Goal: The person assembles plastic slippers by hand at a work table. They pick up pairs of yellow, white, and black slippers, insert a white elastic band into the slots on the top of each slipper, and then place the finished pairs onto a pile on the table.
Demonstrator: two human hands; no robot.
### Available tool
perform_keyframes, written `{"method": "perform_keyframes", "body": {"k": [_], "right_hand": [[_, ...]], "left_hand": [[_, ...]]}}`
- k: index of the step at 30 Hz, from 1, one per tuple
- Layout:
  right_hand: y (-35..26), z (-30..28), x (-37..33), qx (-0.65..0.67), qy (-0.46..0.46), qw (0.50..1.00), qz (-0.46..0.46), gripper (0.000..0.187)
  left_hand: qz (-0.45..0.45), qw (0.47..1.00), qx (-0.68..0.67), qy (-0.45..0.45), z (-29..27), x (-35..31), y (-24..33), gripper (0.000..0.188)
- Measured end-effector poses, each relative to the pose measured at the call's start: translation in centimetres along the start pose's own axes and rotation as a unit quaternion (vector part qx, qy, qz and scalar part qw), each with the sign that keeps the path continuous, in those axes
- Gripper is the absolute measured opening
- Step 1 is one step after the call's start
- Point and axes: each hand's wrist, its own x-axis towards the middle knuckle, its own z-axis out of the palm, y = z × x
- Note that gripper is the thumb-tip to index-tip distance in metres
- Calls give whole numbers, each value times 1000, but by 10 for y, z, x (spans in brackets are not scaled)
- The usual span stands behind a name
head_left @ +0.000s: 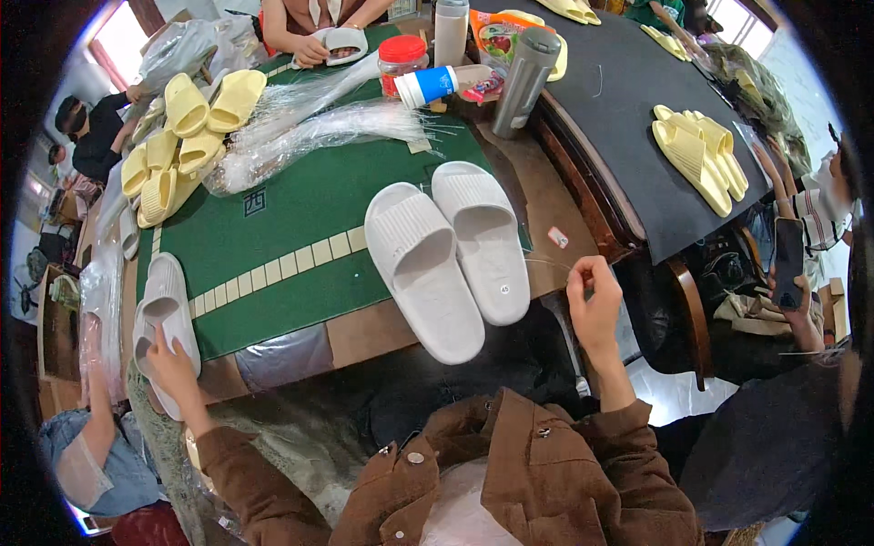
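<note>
Lengthwise, white slippers [439, 296] point toes away, left hand [175, 371] spread, right hand [596, 302] pinching strand [550, 263]

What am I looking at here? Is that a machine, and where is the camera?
No machine: these are a person's two bare hands. The single picture comes from a wide fisheye camera worn on the head, looking down, so straight edges bend near the rim.

On the green mat are a pair of white slippers, partly over the near edge, a heap of yellow slippers, and bundled clear strands. Behind stand a red-lidded jar and a grey bottle.

The left hand touches another white slipper. The right hand has curled fingers beside a thin pale strand; whether it grips that is hard to tell. Across the table, another person handles a slipper.
</note>
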Motion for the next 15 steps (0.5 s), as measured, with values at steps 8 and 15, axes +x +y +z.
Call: {"method": "perform_keyframes", "body": {"k": [8, 15], "right_hand": [[-7, 3, -4, 7, 22, 999, -39, 7], [-31, 29, -10, -62, -40, 974, -214, 15]], "left_hand": [[165, 812, -528, -189, -136, -111, 202, 22], [332, 720, -553, -255, -147, -168, 285, 56]]}}
